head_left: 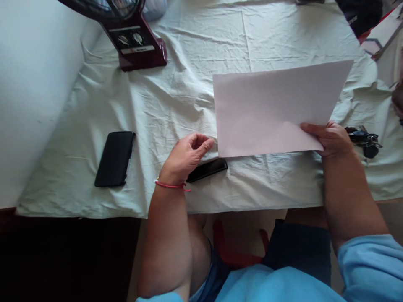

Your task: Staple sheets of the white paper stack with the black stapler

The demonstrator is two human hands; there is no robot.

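pinching the white rectangular paper sheet [267, 107] lightly in our right grip [335, 139] should avoid creases; we cannot tell whether our curled left grip [186, 155] is closed.

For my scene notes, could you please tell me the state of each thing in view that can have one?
Paper: unfolded, visible face blank.
Right hand: gripping paper.
Left hand: fingers curled, beside paper.
Flat black object: lying flat.
Long black object: partly hidden.
Keys: bunched together.
Tablecloth: wrinkled.
Maroon appliance: upright; on or off unclear.
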